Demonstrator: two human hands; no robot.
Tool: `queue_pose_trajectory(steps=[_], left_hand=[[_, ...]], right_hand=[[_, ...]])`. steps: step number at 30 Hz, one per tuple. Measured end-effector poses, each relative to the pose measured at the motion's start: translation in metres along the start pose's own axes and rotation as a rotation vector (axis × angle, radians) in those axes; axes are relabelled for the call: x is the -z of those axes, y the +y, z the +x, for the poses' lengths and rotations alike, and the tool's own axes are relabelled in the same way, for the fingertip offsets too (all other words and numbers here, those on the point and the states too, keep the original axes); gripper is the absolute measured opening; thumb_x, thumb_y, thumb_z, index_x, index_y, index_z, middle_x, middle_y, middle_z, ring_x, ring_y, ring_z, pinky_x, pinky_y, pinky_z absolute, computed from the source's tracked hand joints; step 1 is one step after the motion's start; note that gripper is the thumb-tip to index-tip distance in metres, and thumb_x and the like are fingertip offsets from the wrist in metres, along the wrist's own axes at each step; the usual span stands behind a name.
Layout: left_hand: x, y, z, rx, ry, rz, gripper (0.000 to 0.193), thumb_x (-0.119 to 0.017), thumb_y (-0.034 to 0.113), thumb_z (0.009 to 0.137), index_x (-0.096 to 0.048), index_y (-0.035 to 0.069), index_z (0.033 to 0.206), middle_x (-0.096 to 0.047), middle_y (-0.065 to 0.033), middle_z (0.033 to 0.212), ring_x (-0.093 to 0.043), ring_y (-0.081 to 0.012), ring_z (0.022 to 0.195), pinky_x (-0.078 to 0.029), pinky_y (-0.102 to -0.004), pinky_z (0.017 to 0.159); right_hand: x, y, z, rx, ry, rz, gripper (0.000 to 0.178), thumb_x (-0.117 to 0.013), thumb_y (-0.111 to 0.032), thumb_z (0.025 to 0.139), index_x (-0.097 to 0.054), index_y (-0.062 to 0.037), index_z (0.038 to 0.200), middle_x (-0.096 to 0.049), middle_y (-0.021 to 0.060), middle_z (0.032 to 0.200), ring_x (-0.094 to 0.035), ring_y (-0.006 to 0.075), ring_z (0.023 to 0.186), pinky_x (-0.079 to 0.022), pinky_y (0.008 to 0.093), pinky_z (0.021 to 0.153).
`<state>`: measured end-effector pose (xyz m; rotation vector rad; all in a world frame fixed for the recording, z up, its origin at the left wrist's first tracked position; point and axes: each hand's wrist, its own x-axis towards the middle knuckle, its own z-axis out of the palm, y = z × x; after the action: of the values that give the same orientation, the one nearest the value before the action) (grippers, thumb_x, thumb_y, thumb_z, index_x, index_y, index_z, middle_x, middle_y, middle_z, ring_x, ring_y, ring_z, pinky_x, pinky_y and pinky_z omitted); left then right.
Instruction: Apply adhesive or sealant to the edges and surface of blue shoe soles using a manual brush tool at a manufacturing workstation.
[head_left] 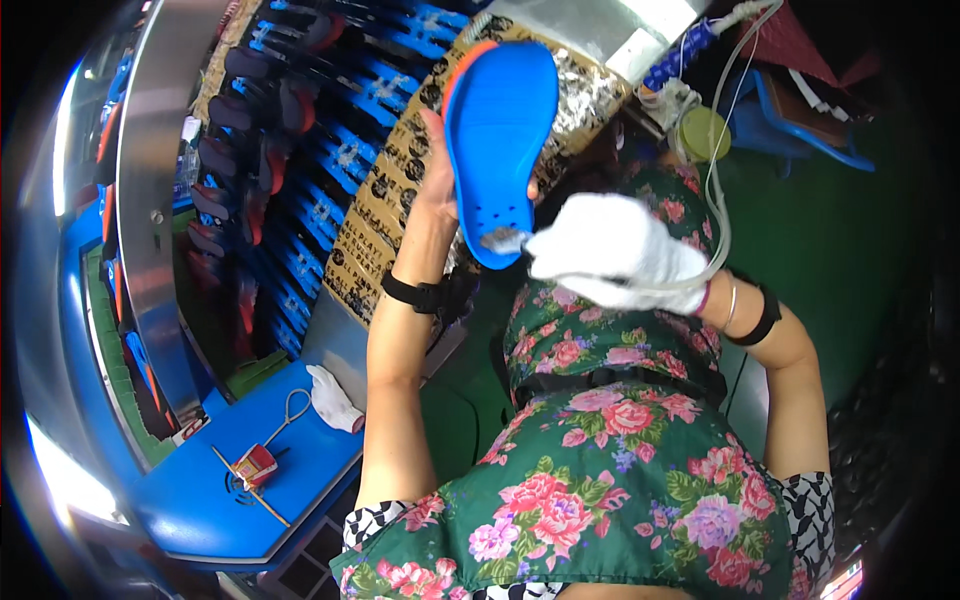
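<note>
My left hand [437,175], bare, grips a blue shoe insole [502,125] by its sides, fingers behind it and the heel end pointing down toward me. Orange shows along the insole's upper left edge, and small holes dot the heel. In a white glove, my right hand [612,250] is closed around a tool with a greyish brush tip [503,241], its handle mostly hidden by the glove. The tip touches the heel of the insole. A clear tube [718,195] passes along the glove and rises to the upper right.
Dark and red shoe parts [270,165] stand in rows on a blue-streaked rack at left. Printed brown cardboard [385,190] lies beside it. A blue ledge [190,500] bears a white glove [333,400] and a small red container [255,466]. A blue stool [770,120] stands at upper right.
</note>
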<state>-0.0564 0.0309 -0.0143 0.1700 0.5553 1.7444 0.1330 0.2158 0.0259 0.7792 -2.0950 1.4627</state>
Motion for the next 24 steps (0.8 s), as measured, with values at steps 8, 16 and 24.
queue_pose_trajectory(steps=[8,16,24], left_hand=[[0.043,-0.031,-0.019,-0.439,0.382,0.099,0.073,-0.037,0.064,0.103,-0.049,0.004,0.143,-0.066,-0.019,0.125,-0.067,-0.0381,0.107,-0.057,-0.0526,0.092],[-0.02,-0.05,-0.057,-0.74,0.355,-0.381,0.055,-0.046,0.058,0.099,-0.06,0.017,0.134,-0.057,-0.0131,0.144,-0.048,-0.0349,0.137,-0.031,-0.0658,0.116],[-0.024,-0.118,-0.077,-0.306,0.111,-0.706,0.087,-0.051,0.054,0.084,-0.035,0.01,0.157,-0.04,-0.0276,0.154,-0.039,-0.0524,0.14,-0.038,-0.0674,0.108]], right_hand=[[-0.001,-0.008,-0.004,-0.795,0.361,0.625,0.017,-0.075,-0.004,0.087,-0.079,-0.0008,0.103,-0.077,0.0056,0.091,-0.067,0.0087,0.079,-0.054,0.0255,0.071],[-0.016,0.008,-0.006,-0.836,0.716,0.907,0.018,-0.073,0.0,0.087,-0.075,0.0022,0.105,-0.074,0.0066,0.085,-0.064,0.0095,0.068,-0.05,0.0223,0.062],[-0.02,0.001,-0.003,-0.798,0.66,0.878,0.019,-0.072,0.0,0.088,-0.076,0.0031,0.106,-0.076,0.0072,0.088,-0.066,0.0103,0.073,-0.051,0.0226,0.065]])
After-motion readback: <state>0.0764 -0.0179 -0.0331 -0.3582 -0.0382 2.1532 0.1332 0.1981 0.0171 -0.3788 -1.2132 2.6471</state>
